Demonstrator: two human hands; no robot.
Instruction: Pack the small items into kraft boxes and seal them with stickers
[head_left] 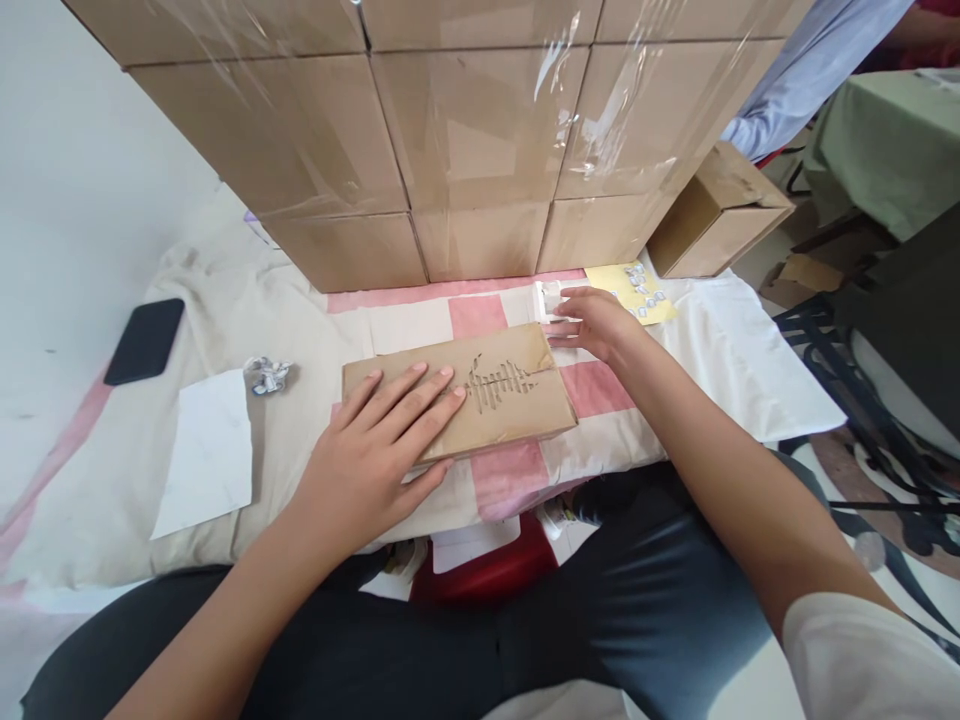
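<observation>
My left hand [379,440] lies flat with its fingers spread on a shallow cardboard box [540,405]. Slits forming a leaf or fishbone pattern [499,382] are cut into the top of that box, just right of my fingertips. Beyond the box's far right corner, my right hand [596,322] stretches its fingers over a small white tray-like object [540,300]. My fingers partly cover this object, and whether they touch it I cannot tell. Beside the right hand lies a yellow sheet [619,280] with several small silvery pieces on it.
Taped cardboard boxes [480,130] form a wall behind the work area. Another carton [720,215] stands at their right, near a person's blue sleeve [817,75]. On the left are a black phone [145,341], white paper [206,450] and crumpled foil [267,375].
</observation>
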